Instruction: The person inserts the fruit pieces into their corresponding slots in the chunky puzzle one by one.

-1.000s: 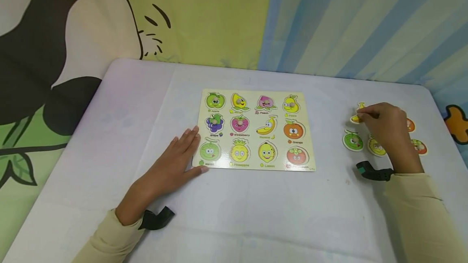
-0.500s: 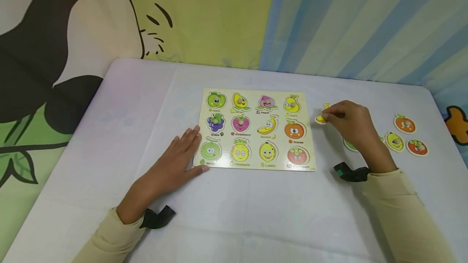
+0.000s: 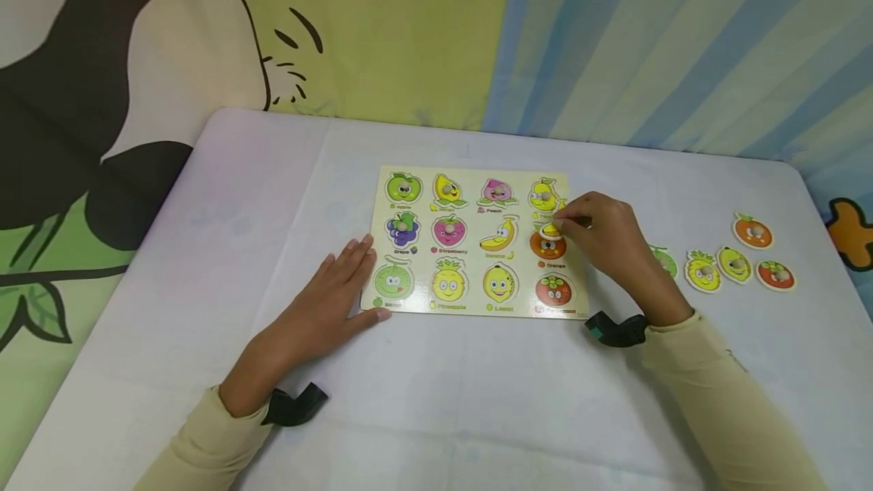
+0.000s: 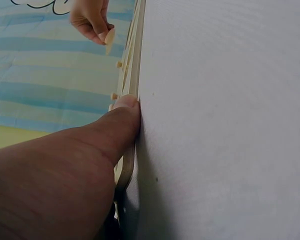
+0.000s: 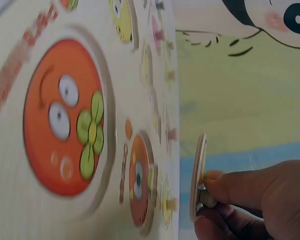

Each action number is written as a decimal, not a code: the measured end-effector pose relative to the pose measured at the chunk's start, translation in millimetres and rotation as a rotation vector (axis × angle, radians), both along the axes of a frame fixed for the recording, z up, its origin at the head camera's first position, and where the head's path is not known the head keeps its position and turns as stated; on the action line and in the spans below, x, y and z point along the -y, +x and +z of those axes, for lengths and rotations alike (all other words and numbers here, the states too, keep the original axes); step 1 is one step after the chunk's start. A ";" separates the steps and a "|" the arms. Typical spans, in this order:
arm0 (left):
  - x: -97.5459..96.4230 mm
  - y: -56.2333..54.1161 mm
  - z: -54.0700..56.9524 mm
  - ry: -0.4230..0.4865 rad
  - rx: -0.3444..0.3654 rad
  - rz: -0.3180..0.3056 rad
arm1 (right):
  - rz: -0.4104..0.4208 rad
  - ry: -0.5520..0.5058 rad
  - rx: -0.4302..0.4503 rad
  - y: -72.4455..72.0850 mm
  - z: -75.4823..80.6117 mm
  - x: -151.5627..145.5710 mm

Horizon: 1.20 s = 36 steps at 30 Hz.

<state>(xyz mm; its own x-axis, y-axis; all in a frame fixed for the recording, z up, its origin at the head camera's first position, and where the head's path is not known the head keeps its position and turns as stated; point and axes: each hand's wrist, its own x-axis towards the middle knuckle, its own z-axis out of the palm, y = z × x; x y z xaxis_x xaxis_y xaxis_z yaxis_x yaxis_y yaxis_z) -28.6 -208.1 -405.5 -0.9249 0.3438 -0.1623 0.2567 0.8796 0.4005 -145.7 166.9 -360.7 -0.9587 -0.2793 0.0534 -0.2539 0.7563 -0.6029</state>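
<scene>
A wooden fruit puzzle board (image 3: 470, 173) lies on the table. My left hand (image 3: 314, 313) rests at its left edge, fingers extended, with the thumb (image 4: 121, 112) against the near edge in the left wrist view. Between thumb and fingers, my right hand (image 3: 607, 237) pinches the knob of the banana puzzle piece (image 3: 551, 231), raised over the board's right side. The piece overlaps the orange and pear pictures in the head view and appears edge-on in the right wrist view. Knobbed pieces sit in the top row and at grape and strawberry; the banana recess (image 3: 499, 235) has no knob.
Right of the board lie loose knobbed pieces: melon (image 3: 664, 261), pineapple (image 3: 702, 273), lemon (image 3: 735, 265), orange (image 3: 753, 232) and persimmon (image 3: 776, 276). A printed cloth backdrop (image 3: 409, 36) stands behind the white-covered table (image 3: 436, 400).
My right hand has carried the banana piece leftward from among the loose pieces to over the board's right side. The left hand has stayed at the board's edge.
</scene>
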 end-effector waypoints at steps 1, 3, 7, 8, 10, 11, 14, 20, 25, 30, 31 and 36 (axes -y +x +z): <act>0.0 0.0 -0.2 0.001 0.001 -0.001 | 0.003 -0.004 0.008 0.7 -0.2 3.0; 0.0 -0.1 -0.5 0.001 0.003 -0.004 | 0.007 -0.008 0.017 1.3 -0.8 7.7; -0.7 -0.3 -0.2 0.002 0.006 -0.009 | 0.002 -0.009 0.030 2.5 -1.2 13.0; -0.9 -0.3 0.0 0.001 0.006 -0.010 | 0.002 -0.011 0.033 2.7 -1.2 14.3; -1.1 -0.4 0.5 -0.002 0.006 -0.010 | 0.010 -0.015 0.036 3.3 -1.4 17.4; -1.0 -0.4 0.7 -0.004 0.005 -0.009 | 0.018 -0.021 0.036 3.5 -2.0 19.3; -0.8 -0.4 0.9 -0.009 0.004 -0.007 | 0.057 -0.042 0.025 4.0 -4.1 27.0; -0.5 0.3 -0.3 -0.006 0.002 -0.002 | 0.115 -0.066 -0.014 5.5 -10.5 42.3; -0.3 0.1 -1.0 -0.011 -0.001 -0.005 | 0.133 -0.056 0.007 3.4 -15.4 52.7; -0.5 -0.5 -0.8 -0.004 -0.003 -0.009 | 0.132 -0.040 0.041 2.9 -19.0 59.5; -0.5 -0.6 -0.7 -0.003 -0.004 -0.009 | 0.130 -0.035 0.048 2.9 -19.5 60.7; 0.4 -0.2 -0.1 -0.011 -0.002 -0.006 | 0.127 -0.012 0.070 3.7 -20.2 66.0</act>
<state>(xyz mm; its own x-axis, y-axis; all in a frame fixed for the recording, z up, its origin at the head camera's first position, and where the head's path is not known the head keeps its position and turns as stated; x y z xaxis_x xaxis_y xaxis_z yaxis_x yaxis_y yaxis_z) -28.8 -208.5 -405.7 -0.9232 0.3475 -0.1640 0.2628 0.8823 0.3905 -142.0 100.9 -380.8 -0.9173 -0.3980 -0.0084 -0.3039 0.7136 -0.6312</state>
